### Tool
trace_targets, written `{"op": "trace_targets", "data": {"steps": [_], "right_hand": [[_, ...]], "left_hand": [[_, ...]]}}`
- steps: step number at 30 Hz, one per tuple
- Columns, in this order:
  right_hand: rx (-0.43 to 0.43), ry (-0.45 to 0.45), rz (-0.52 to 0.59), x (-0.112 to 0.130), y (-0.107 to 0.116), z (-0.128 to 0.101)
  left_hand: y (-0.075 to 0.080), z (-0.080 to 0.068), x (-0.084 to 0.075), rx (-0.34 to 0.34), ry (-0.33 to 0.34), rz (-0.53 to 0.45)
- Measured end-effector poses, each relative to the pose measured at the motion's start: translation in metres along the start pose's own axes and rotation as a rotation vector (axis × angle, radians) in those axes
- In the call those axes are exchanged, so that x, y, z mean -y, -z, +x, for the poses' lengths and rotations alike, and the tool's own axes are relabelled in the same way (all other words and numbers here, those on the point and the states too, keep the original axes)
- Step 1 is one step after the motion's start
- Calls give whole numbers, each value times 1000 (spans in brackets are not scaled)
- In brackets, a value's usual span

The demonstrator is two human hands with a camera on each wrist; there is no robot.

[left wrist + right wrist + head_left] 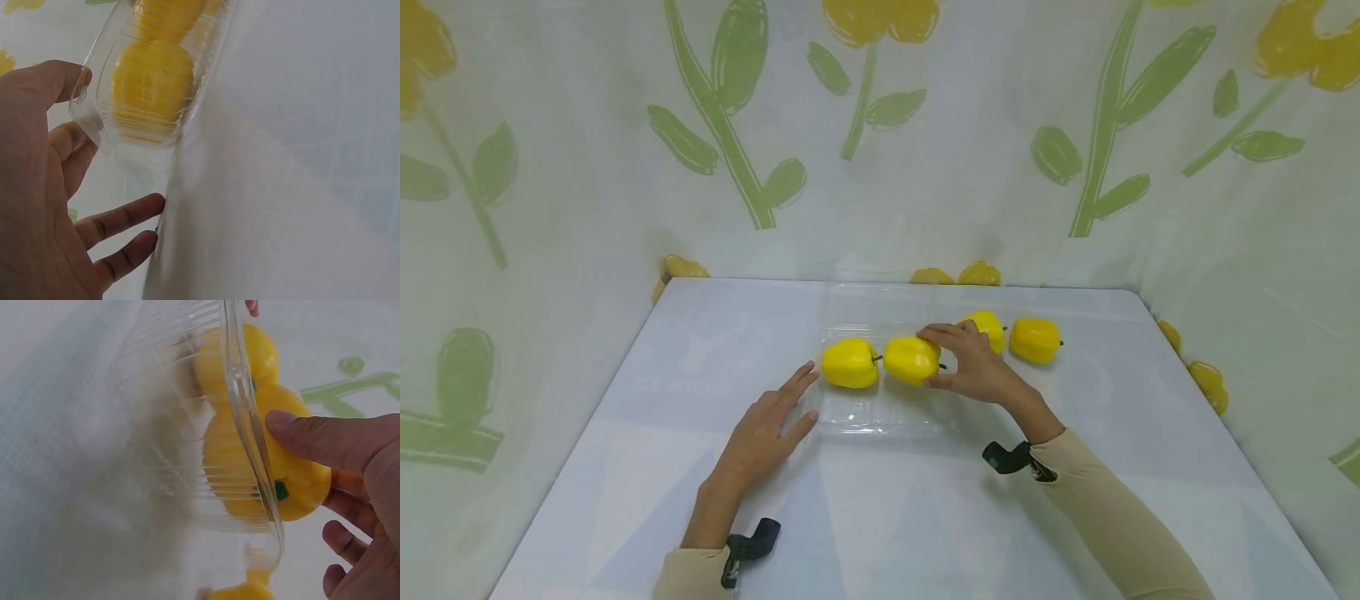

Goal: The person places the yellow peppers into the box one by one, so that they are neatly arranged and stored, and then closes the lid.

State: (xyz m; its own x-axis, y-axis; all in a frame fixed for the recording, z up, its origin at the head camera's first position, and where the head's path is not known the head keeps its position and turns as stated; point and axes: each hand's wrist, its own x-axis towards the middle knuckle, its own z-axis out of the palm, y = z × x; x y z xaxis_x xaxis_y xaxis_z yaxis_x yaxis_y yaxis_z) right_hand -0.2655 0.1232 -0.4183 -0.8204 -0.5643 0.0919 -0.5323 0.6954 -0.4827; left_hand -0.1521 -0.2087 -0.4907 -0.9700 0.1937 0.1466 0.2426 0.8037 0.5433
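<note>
A clear plastic container [857, 417] lies on the table, and one yellow bell pepper [848, 363] sits in its left part. My right hand [973, 362] grips a second yellow bell pepper [912, 360] over the container's right part, thumb on the near side and fingers on the far side. In the right wrist view that pepper [294, 462] shows a green stem and stands partly above the rim. My left hand [767, 433] is at the container's left edge, fingers extended. The left wrist view has its thumb right at the rim [80, 94].
Two more yellow bell peppers lie right of the container: one [992, 325] partly behind my right hand, the other [1035, 340] farther right. The container's clear lid [880, 302] lies folded back towards the wall. Flower-patterned cloth [940, 200] rises behind the white table [700, 333].
</note>
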Motion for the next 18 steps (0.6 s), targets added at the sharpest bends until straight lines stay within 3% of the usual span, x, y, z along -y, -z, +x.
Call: {"op": "trace_targets", "data": {"steps": [9, 18], "right_hand": [[4, 35, 4, -8, -4, 2], [56, 3, -20, -10, -8, 6]], "left_hand": [[0, 2, 1, -6, -7, 14], [2, 2, -1, 1, 7, 6]]}}
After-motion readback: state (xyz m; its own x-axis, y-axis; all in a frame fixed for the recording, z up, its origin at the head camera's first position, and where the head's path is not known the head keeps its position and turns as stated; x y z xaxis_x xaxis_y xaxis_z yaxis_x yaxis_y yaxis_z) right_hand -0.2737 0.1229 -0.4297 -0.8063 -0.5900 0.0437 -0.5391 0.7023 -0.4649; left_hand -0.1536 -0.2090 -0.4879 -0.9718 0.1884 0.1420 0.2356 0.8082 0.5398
